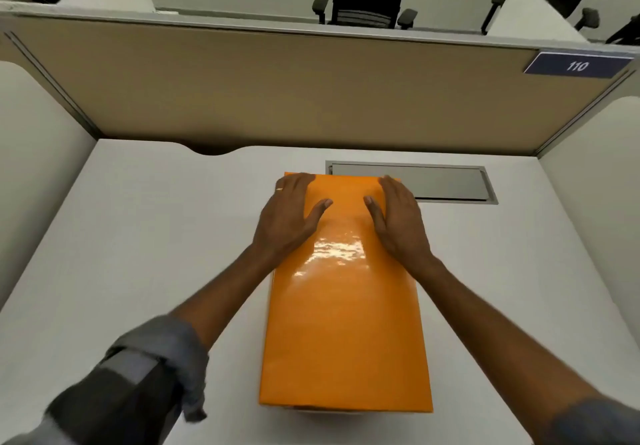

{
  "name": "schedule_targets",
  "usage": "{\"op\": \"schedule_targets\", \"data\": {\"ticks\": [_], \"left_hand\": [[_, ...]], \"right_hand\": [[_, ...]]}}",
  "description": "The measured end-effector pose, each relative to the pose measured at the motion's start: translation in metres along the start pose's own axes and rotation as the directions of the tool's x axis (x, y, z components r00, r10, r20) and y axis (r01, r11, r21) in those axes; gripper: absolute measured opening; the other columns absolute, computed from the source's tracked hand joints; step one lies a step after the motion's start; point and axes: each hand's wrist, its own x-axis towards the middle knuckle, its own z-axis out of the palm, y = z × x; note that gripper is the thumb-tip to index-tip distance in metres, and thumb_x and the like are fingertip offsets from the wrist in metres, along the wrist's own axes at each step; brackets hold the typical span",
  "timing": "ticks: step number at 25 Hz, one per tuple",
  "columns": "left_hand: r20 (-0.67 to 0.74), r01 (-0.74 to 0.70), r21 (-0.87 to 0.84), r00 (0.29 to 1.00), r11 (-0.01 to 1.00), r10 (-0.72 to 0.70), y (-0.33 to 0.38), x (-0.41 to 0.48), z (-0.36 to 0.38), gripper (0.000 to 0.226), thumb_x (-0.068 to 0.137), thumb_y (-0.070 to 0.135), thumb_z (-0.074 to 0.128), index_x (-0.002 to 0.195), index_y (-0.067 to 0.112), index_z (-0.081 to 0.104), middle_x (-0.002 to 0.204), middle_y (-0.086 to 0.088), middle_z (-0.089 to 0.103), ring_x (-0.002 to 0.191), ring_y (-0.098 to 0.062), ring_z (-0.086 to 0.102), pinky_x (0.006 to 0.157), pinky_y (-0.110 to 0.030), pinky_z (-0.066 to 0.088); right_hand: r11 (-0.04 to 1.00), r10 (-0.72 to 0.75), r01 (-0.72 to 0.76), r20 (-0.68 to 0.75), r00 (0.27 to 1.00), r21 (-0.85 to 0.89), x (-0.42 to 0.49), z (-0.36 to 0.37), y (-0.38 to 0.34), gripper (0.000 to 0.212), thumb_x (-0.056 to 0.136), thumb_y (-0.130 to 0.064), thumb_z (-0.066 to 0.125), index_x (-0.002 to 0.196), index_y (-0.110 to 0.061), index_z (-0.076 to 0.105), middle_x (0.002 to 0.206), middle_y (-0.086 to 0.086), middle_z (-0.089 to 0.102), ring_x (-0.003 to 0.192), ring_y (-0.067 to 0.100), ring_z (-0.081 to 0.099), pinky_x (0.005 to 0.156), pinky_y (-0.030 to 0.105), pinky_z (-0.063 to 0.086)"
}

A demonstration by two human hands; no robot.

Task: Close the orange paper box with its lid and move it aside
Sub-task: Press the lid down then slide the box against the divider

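A long glossy orange paper box (346,323) lies lengthwise in the middle of the white desk, with its orange lid covering the whole top. My left hand (289,216) lies flat on the lid's far left part, fingers stretched toward the far edge, a ring on one finger. My right hand (398,216) lies flat on the lid's far right part in the same way. Both palms rest on the lid and neither grips it. The body of the box under the lid is almost hidden.
The white desk (138,254) has a grey metal cable hatch (433,181) set in it just behind the box. A beige partition (277,91) with a "110" label (576,65) closes the back. White side panels stand left and right. Office chairs are beyond.
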Motion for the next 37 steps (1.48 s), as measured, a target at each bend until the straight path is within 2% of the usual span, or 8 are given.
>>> {"op": "schedule_targets", "data": {"ticks": [4,7,13,19,24,28,34,37], "left_hand": [[0.122,-0.082,0.206,0.991,0.975,0.058,-0.003,0.068,0.029,0.058,0.103,0.050,0.036,0.144,0.012,0.048,0.150,-0.011,0.051,0.144,-0.029,0.040,0.120,-0.045,0.029],[0.132,-0.068,0.232,0.991,0.970,0.038,-0.013,0.080,0.049,0.051,0.104,0.046,0.032,0.133,0.014,0.059,0.134,-0.010,0.065,0.125,-0.028,0.055,0.112,-0.044,0.033],[0.117,-0.046,0.222,0.993,0.974,0.020,-0.021,0.083,0.060,0.050,0.103,0.047,0.031,0.125,0.016,0.063,0.126,-0.008,0.068,0.117,-0.026,0.058,0.108,-0.043,0.035],[0.092,-0.002,0.111,0.996,0.994,-0.009,0.010,0.023,0.021,0.059,0.105,0.046,0.031,0.157,0.016,0.028,0.167,-0.006,0.023,0.156,-0.023,0.015,0.127,-0.040,0.005],[0.226,-0.126,-0.027,0.966,0.992,0.129,0.013,-0.096,0.019,0.052,0.105,0.040,0.028,0.154,0.022,0.036,0.163,0.001,0.035,0.154,-0.011,0.019,0.124,-0.023,-0.002],[0.327,-0.253,0.233,0.930,0.939,0.170,0.008,-0.136,0.039,0.060,0.106,0.046,0.020,0.160,0.022,0.014,0.170,0.002,0.009,0.157,-0.013,-0.004,0.128,-0.039,0.000],[0.302,-0.270,0.261,0.935,0.927,0.187,0.007,-0.143,0.041,0.063,0.105,0.049,0.024,0.160,0.019,0.016,0.169,-0.002,0.012,0.157,-0.017,-0.001,0.126,-0.049,0.011],[0.121,-0.109,0.063,0.988,0.992,0.101,0.014,-0.161,0.030,0.061,0.103,0.050,0.041,0.156,0.022,0.031,0.167,0.001,0.023,0.156,-0.013,0.005,0.128,-0.040,0.008]], "right_hand": [[0.966,-0.044,0.070,0.106,0.993,-0.250,0.067,0.016,0.012,0.059,0.105,-0.052,0.030,0.148,-0.014,0.044,0.156,0.010,0.046,0.148,0.027,0.036,0.123,0.054,0.021],[0.974,-0.042,0.067,0.117,0.992,-0.217,0.078,0.028,0.027,0.055,0.104,-0.054,0.033,0.131,-0.012,0.056,0.134,0.011,0.060,0.127,0.028,0.052,0.100,0.047,0.048],[0.971,-0.039,0.062,0.105,0.994,-0.230,0.082,0.038,0.036,0.057,0.102,-0.057,0.030,0.127,-0.014,0.056,0.131,0.011,0.062,0.121,0.029,0.055,0.094,0.047,0.051],[0.954,-0.104,0.144,0.160,0.982,-0.263,0.014,0.011,-0.001,0.072,0.102,-0.061,0.015,0.162,-0.021,0.010,0.172,-0.001,0.006,0.159,0.020,-0.004,0.125,0.057,-0.003],[0.941,-0.148,0.226,0.292,0.945,-0.254,-0.107,0.030,0.004,0.075,0.100,-0.067,0.009,0.162,-0.027,-0.004,0.171,-0.004,-0.013,0.156,0.016,-0.020,0.126,0.058,-0.004],[0.881,-0.186,0.297,0.307,0.933,-0.368,-0.132,0.037,0.021,0.078,0.100,-0.066,0.016,0.162,-0.024,-0.004,0.172,0.001,-0.010,0.158,0.021,-0.014,0.126,0.059,0.002],[0.932,-0.167,0.249,0.298,0.940,-0.263,-0.135,0.029,0.017,0.080,0.099,-0.066,0.021,0.163,-0.023,0.001,0.172,0.000,-0.008,0.158,0.021,-0.013,0.126,0.057,0.001],[0.994,-0.012,-0.005,0.156,0.988,0.105,-0.165,0.010,0.023,0.076,0.101,-0.051,0.044,0.162,-0.023,0.008,0.172,-0.001,0.005,0.159,0.020,0.002,0.128,0.052,0.008]]}}
